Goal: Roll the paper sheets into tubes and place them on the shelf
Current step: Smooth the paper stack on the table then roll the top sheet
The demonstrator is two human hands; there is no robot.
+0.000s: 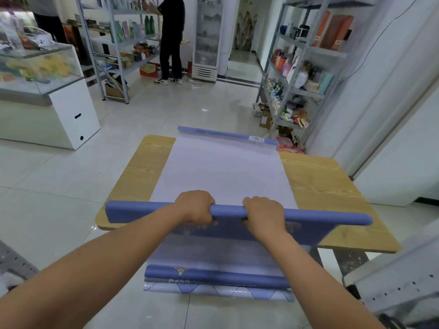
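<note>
A large paper sheet (221, 172) lies white side up on a small wooden table (318, 181); its far edge curls up, showing blue print. The near end is rolled into a blue tube (320, 216) lying across the table's front. My left hand (196, 206) grips the tube left of centre, and my right hand (263, 214) grips it just to the right, fingers curled over the top. More blue patterned sheets (213, 274) hang off the table's near edge below my hands.
A metal shelf rack (306, 67) with goods stands at the right, another rack (118, 43) at the back left. A glass counter (40, 74) is on the left. A person in black (171, 36) stands at the far rack. A perforated metal shelf (392, 288) juts in at lower right.
</note>
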